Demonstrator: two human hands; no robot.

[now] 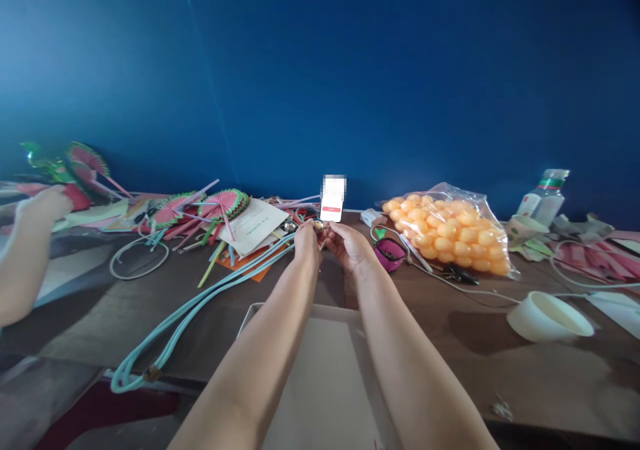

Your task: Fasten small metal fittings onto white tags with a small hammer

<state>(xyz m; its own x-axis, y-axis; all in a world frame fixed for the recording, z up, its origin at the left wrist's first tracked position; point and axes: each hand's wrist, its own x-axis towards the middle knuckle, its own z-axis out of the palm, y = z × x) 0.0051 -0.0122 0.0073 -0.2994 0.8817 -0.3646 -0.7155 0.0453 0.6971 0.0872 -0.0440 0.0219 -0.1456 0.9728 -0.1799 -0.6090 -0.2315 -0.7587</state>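
Left hand (307, 239) and right hand (349, 243) meet at arm's length over the brown table (500, 363), fingertips pinched together on a small metallic bell-like piece (319, 225); too small to name with certainty. Both hands closed narrow around it, held just above the tabletop, fingers of one touching the other

Just behind the hands: white card with a red band (332, 209), standing upright. Light blue cords (200, 307) run from beside the left hand down toward the near left table edge. Pale cardboard tray (320, 383) lies under the forearms

Left of the hands: white paper sheet (253, 225), folded pink and green paper fans (223, 203) on sticks, a white wire ring (139, 258)

Right of the hands: small magenta pouch (389, 253), clear bag of orange balls (450, 233), white bowl (549, 316), clear plastic bottle (544, 198) at the far edge near the blue wall

Far left: another person's hand (43, 209) closed on a pink and green fan (75, 170), well apart from the wearer's hands
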